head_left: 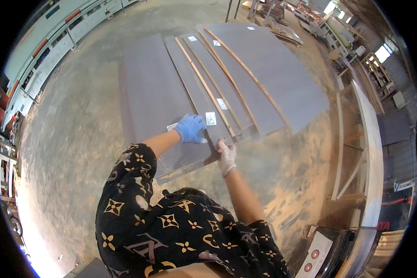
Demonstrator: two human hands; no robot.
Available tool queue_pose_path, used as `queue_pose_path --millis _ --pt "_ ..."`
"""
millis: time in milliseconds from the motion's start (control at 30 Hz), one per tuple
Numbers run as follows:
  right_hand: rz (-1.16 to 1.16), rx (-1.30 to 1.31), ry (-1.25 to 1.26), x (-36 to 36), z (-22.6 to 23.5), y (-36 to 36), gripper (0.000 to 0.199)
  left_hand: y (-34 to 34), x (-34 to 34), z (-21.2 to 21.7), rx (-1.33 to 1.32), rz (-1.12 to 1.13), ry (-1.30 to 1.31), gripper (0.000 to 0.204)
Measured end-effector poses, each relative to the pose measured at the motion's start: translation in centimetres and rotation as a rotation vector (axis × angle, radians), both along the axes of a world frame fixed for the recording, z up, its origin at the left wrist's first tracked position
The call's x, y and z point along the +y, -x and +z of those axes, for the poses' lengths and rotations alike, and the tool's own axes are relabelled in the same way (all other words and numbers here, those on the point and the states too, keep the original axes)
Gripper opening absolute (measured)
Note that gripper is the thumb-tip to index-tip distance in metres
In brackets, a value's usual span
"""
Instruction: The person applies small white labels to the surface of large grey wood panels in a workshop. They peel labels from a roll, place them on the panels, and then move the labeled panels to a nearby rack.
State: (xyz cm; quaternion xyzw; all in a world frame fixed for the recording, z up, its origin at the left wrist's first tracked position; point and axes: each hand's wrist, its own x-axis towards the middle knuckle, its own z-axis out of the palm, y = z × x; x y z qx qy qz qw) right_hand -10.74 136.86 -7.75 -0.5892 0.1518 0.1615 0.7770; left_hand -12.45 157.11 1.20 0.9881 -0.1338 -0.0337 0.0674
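Grey panel (148,92) under left grip (190,128), narrow panel (201,99) at right grip (227,157)

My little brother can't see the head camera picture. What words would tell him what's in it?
A person's blue-gloved left grip and pale-gloved right grip are at the near edges of big grey panels. Thin wooden strips lie across the panels, above a dusty floor, and the person wears a black patterned top.
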Motion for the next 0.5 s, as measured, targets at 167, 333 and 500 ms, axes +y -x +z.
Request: queue_pose_path --millis 167,333,500 --pt "-0.018 0.132 -0.063 -2.6 0.8 1.1 0.035 2.0 0.1 0.4 -0.075 0.03 0.032 0.06" --pt "0.111 0.005 0.019 -1.8 0.4 0.0 0.031 0.5 0.2 -1.1 -0.195 0.198 0.173 0.057" --pt "0.053 0.008 -0.081 -1.2 0.0 -0.9 0.036 -1.0 -0.4 -1.1 -0.266 0.203 0.221 0.057"
